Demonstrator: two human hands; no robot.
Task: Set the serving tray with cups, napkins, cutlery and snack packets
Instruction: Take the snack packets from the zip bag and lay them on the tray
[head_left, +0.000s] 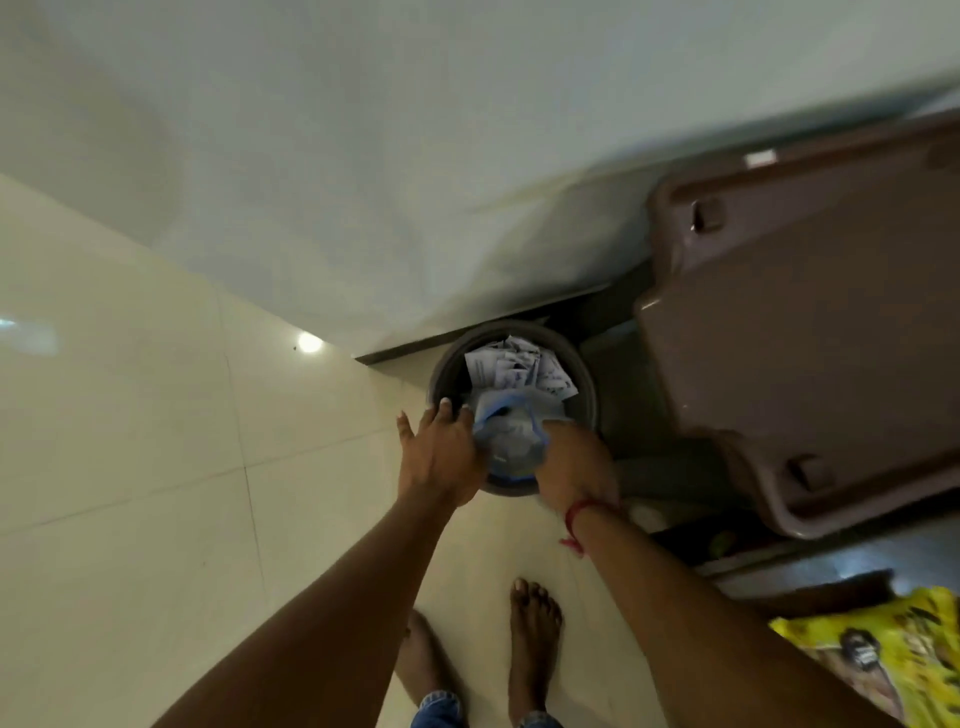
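1. Downward, the head view finds a round dark plastic bin (451, 364) on the pale tiled floor (156, 415). It holds crumpled white printed papers (514, 366) and a blue-edged whitish plastic bundle (511, 441).
2. With fingers spread, the left hand (441, 452) touches the bundle's left side. The right hand (571, 462) meets its right side with fingertips hidden, so its grasp cannot be told.
3. Well apart from both hands, a yellow printed snack packet (893, 649) lies at lower right, near brown moulded plastic furniture (831, 338).

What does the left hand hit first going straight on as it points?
The left hand, beside the blue-white bag, would likely meet the bin rim at its fingertips, then paper scraps inside; depth unclear.
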